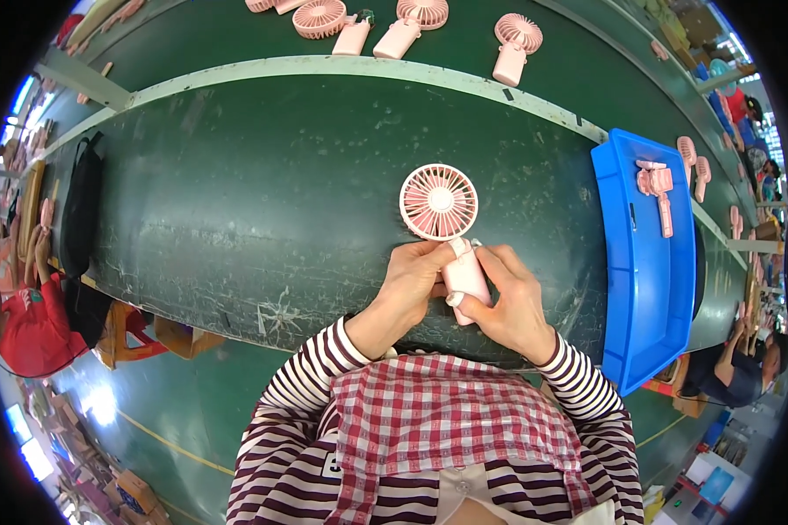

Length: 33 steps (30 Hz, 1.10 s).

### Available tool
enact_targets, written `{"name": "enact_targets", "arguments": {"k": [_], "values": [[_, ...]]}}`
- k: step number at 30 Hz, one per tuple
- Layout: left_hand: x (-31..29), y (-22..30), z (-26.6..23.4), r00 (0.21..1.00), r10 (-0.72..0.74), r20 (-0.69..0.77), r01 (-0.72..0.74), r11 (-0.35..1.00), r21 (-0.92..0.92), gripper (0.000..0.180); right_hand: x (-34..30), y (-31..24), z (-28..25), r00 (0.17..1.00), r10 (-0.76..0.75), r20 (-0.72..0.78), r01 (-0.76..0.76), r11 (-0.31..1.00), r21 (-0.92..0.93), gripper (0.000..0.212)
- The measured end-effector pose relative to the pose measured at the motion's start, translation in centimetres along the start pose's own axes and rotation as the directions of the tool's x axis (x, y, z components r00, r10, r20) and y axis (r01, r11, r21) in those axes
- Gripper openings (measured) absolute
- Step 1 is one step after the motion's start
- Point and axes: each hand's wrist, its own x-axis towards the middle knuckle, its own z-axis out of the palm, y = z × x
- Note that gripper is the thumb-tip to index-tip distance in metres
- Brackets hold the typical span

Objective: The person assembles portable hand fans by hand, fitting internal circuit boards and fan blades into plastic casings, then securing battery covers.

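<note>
A pink handheld fan (466, 273) is held between my two hands over the near side of the green workbench (236, 192). Its round slatted head (440, 201) points away from me, and the handle comes back toward my body. My left hand (409, 284) pinches the neck, just under the head. Around the right side of the handle, my right hand (510, 302) has its fingers closed, the thumb lying near the handle's lower end. Fingers hide part of the handle.
Right of me stands a blue plastic bin (643, 324) with pink fan parts (657, 188) inside. Beyond a pale rail (324, 66), several pink fans (510, 54) lie on a green belt. A black bag (82, 210) rests at the left; co-workers sit on both sides, one in red (39, 328).
</note>
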Motion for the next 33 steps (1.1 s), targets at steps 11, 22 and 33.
{"name": "enact_targets", "arguments": {"k": [11,22,33], "values": [[-0.1,-0.2,-0.9,0.993,0.078,0.093,-0.071,0.995,-0.077,0.03,-0.1,0.5,0.4,0.979,-0.06,-0.193,0.075,0.995,0.068,0.046],[-0.8,0.6,-0.4,0.905,0.337,0.258,-0.308,0.94,-0.149,0.03,0.4,-0.4,0.8,0.939,0.315,0.139,-0.337,0.754,0.564,0.033],[-0.6,0.3,-0.6,0.896,0.362,0.255,-0.34,0.932,-0.129,0.028,0.4,0.1,1.1,0.938,0.297,0.177,-0.345,0.756,0.556,0.031]]}}
